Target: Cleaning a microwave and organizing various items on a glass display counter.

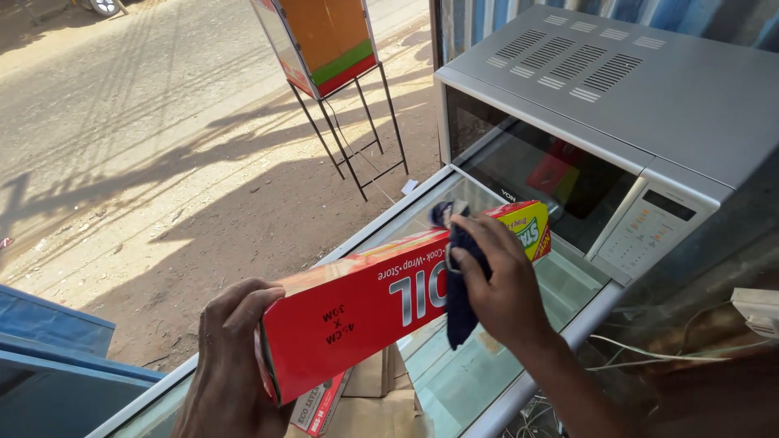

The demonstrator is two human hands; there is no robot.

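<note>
From my remote seat I read this as a small roadside shop open straight onto the street. A glass display counter (454,381) with a metal frame runs across the front, with cardboard and a boxed product lying under its glass. A silver microwave oven (600,130) stands on it. Just beyond lie a sunlit dirt verge (187,211), a paved road (97,73), and a coloured signboard on a thin metal stand (324,49).
</note>
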